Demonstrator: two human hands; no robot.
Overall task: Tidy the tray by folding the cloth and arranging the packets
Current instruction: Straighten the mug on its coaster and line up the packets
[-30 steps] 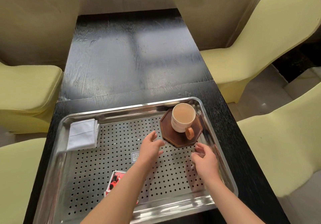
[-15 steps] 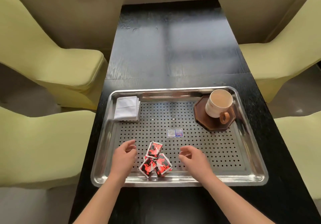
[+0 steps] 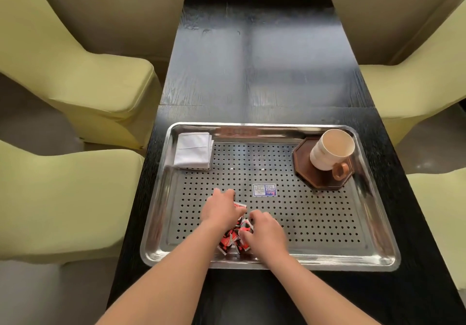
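A steel perforated tray (image 3: 378,246) lies on the black table. A folded white cloth (image 3: 193,150) rests in the tray's far left corner. Several red and black packets (image 3: 230,239) lie in a loose pile near the tray's front edge. My left hand (image 3: 222,210) covers the top of the pile, fingers resting on the uppermost packet. My right hand (image 3: 264,231) presses against the pile's right side, fingers curled onto the packets. Both hands hide part of the pile. Whether either hand has lifted a packet cannot be seen.
A cream cup (image 3: 330,149) stands on a dark wooden octagonal coaster (image 3: 307,173) in the tray's far right corner. A small label (image 3: 264,190) is stuck at the tray's middle. Pale yellow covered chairs (image 3: 75,72) flank the narrow black table (image 3: 257,60) on both sides.
Both hands have come together from either side of the packet pile and now rest on it. Earlier they were near the coaster and cup; the view has shifted since.
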